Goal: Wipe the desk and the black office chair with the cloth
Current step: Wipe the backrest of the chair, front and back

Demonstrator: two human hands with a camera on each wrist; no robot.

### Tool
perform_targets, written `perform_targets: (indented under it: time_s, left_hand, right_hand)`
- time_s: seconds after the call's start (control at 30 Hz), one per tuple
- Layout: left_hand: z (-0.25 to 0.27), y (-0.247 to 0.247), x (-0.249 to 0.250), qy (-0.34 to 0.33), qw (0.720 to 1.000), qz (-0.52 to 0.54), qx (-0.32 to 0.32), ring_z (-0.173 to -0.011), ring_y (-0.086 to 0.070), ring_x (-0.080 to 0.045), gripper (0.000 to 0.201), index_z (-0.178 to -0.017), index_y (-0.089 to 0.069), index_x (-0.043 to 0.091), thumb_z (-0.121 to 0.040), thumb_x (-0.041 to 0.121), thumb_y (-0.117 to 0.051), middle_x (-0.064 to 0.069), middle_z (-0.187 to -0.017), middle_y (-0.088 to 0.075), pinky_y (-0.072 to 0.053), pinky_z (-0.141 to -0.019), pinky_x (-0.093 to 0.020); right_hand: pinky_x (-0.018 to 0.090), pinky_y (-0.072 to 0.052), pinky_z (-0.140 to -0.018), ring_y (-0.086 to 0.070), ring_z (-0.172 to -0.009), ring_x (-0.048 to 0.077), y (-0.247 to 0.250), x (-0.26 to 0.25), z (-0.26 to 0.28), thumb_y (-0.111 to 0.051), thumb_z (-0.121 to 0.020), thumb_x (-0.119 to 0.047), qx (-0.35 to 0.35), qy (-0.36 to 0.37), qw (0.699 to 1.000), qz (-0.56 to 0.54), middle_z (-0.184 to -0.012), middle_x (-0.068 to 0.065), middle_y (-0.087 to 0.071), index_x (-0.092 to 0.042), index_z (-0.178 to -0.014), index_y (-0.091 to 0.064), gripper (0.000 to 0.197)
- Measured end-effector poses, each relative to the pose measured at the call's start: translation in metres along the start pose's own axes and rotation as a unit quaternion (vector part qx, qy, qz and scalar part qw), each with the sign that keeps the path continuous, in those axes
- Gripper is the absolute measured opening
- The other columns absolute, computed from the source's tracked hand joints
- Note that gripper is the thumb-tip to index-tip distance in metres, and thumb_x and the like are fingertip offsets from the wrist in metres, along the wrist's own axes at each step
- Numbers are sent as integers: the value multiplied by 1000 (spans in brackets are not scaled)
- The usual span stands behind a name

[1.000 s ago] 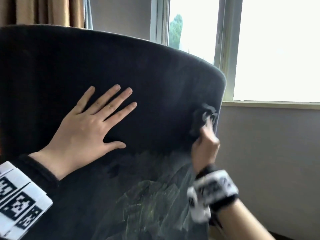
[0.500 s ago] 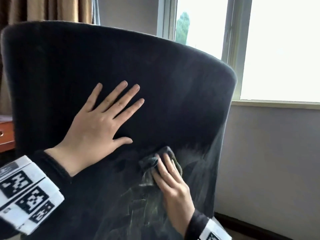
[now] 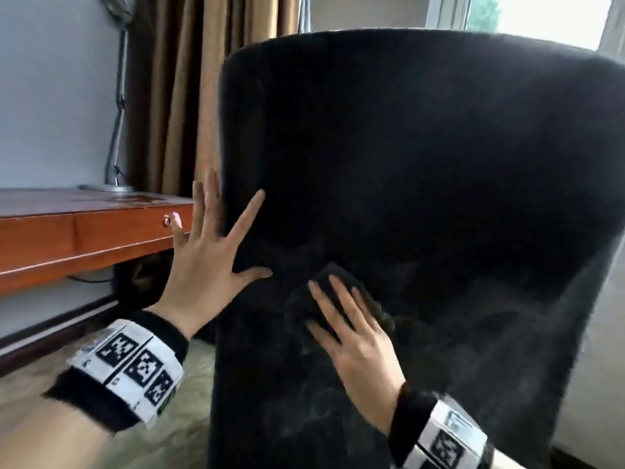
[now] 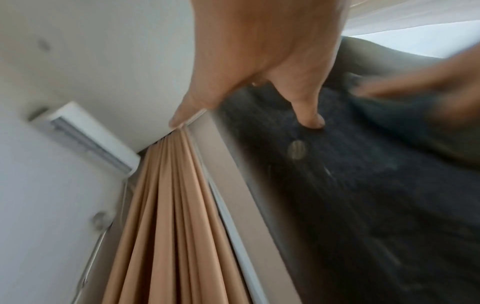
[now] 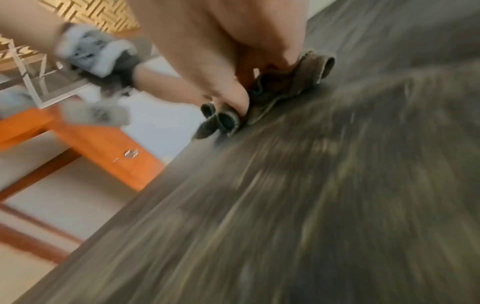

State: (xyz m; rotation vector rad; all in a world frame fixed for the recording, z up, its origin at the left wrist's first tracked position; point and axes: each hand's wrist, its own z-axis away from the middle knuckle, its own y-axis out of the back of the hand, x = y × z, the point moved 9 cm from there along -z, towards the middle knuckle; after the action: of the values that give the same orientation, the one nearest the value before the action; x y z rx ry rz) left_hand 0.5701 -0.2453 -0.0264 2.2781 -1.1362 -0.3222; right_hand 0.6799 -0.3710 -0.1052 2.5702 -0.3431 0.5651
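Wiping continues on the chair (image 3: 422,198), whose dark backrest fills the centre and right of the head frame. Versus a second ago, it now sits further right in the frame and the desk (image 3: 84,231) has come into sight at mid left, so either the chair has turned or the view has swung left; I cannot tell which.

Left hand (image 3: 206,262): a second ago flat on the middle of the backrest, now at its left edge, fingers straight and spread, thumb and forefinger on the fabric, the other fingers past the edge. The left wrist view agrees: one fingertip on dark cloth, others over the rim.

Right hand (image 3: 351,336): moved from the right edge of the backrest to lower centre, fingers straight and slightly apart, pressing flat on the cloth (image 3: 338,279), which lies bunched under the fingertips against the chair. The right wrist view is motion-blurred, suggesting a stroke in progress.

Judgement: the pass has crossed the backrest from right to left; pale streaks low on the backrest suggest more strokes are needed. Whether the desk is wiped cannot be told.
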Motion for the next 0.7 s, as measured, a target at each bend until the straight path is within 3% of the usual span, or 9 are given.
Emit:
perform_targets:
  time_s: [0.07,0.1,0.17,0.23,0.33,0.43,0.5,0.6,0.7]
  left_hand:
    - [1,-11,-11,13,996,74,-42,-144,-13,-36,109,-146,6,51,-73,44,-75,-5,-151,35,-27,-112,-52]
    - [2,-14,-12,3,992,114,-54,-142,-21,-32,110,-145,3,52,-72,36,-78,-5,-152,34,-32,-111,-43]
    - [1,-17,-17,-10,982,179,-60,-138,-14,-15,115,-144,0,51,-69,24,-83,-6,-154,30,-31,-110,-28]
    - [-3,-18,-28,-2,974,221,-51,-133,-7,-6,119,-143,1,47,-67,14,-85,-5,-157,24,-25,-109,-21]
    - [-6,-17,-41,8,967,252,-43,-139,-6,-5,116,-143,1,44,-71,1,-79,-1,-159,14,-24,-110,-23]
    - [-3,-14,-46,4,957,289,-36,-146,-8,-14,107,-148,-8,40,-76,-11,-68,3,-160,7,-32,-112,-31]
    - [2,-16,-46,-7,956,290,-42,-146,-11,-16,104,-147,-9,40,-77,-15,-62,3,-160,5,-30,-112,-28]
    - [5,-17,-46,-22,955,293,-40,-144,-21,-18,105,-146,-10,44,-75,-17,-58,6,-160,5,-35,-111,-32]
    - [9,-17,-45,-25,940,341,-23,-145,-19,-15,105,-146,-10,43,-76,-19,-57,4,-160,2,-37,-111,-36]
  right_hand:
    - [43,-29,-111,-29,-137,25,-17,-12,12,-38,-90,-18,-70,53,996,13,-144,7,-42,-19,-106,-72,37]
    - [44,-26,-110,-29,-138,24,-16,-6,3,-37,-86,-19,-87,67,994,18,-144,6,-42,-20,-107,-71,40]
    - [50,-23,-110,-31,-138,25,2,16,-38,-33,-80,-15,-75,55,995,30,-144,7,-43,-19,-111,-69,48]
    - [53,-25,-111,-34,-136,30,26,39,-83,-39,-79,-5,-12,15,999,39,-144,11,-43,-12,-114,-67,45]
    - [50,-25,-113,-33,-136,36,7,18,-90,-46,-79,1,-11,-2,998,69,-143,17,-42,-4,-111,-67,39]
    - [41,-4,-118,-36,-129,28,-60,-54,-21,-36,-83,-14,-99,94,989,57,-132,11,-55,-8,-92,-76,42]
    - [36,-2,-118,-41,-123,22,-77,-74,5,-35,-83,-17,-151,140,978,33,-125,4,-62,-14,-83,-78,43]
    - [36,-13,-112,-52,-121,30,-44,-49,-43,-35,-80,-14,-92,132,987,18,-124,10,-62,-13,-85,-77,42]
    - [45,-29,-110,-48,-124,38,7,-1,-127,-30,-74,-2,7,68,997,27,-132,21,-52,0,-103,-70,50]
